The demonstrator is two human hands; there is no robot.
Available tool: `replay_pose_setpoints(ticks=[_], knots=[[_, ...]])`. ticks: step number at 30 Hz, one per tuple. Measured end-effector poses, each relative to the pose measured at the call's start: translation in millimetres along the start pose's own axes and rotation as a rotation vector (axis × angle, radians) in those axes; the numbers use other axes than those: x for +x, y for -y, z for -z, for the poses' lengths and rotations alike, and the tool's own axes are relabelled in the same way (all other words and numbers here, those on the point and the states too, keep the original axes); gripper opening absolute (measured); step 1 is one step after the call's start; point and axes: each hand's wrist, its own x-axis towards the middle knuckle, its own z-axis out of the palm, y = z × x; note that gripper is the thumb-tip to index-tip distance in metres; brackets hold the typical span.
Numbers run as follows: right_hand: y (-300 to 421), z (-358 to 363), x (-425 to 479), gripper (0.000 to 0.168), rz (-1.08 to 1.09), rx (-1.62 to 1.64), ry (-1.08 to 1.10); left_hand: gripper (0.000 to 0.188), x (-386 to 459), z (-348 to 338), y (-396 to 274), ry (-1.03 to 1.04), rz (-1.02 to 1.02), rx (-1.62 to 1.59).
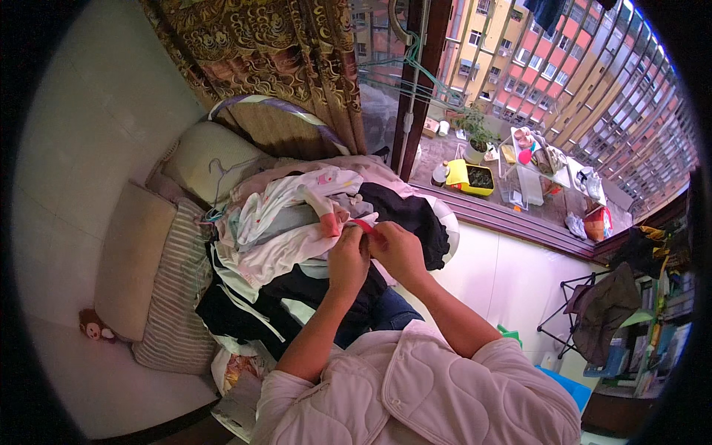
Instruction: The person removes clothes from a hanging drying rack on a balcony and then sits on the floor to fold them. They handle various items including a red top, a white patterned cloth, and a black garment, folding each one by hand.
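Observation:
Both of my hands meet above a heap of clothes, pinching a small piece of fabric with a red edge (364, 225), possibly a sock. My left hand (349, 258) grips its near left side. From the right, my right hand (398, 249) holds the red edge, its fingertips almost touching the left ones. Just beyond them is a pale sock-like piece with a coral end (329, 223); whether it joins the held fabric, I cannot tell. Under and around lie a white patterned garment (272, 206), a light pink garment (283, 258) and a ruffled black garment (414, 222).
A wire hanger (225, 175) stands up by the heap's far left. Cushions (133, 261) and a striped pillow (175, 289) line the left. Behind are a hoop (278, 105) and a patterned curtain (267, 50). At right stands a folding chair (598, 311) with clothing on it.

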Motion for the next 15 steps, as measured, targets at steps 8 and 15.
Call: replay_pose_setpoints(ticks=[8,15], knots=[[-32.8,7.2,10.5,0.019,-0.713,1.623,0.046,0.011,0.4,29.9,38.1,-0.010,0.748,-1.379],[-89.5,-14.1,5.9,0.017,-0.523,0.931,-0.073,0.011,-17.2,62.0,75.2,-0.129,0.860,-1.501]])
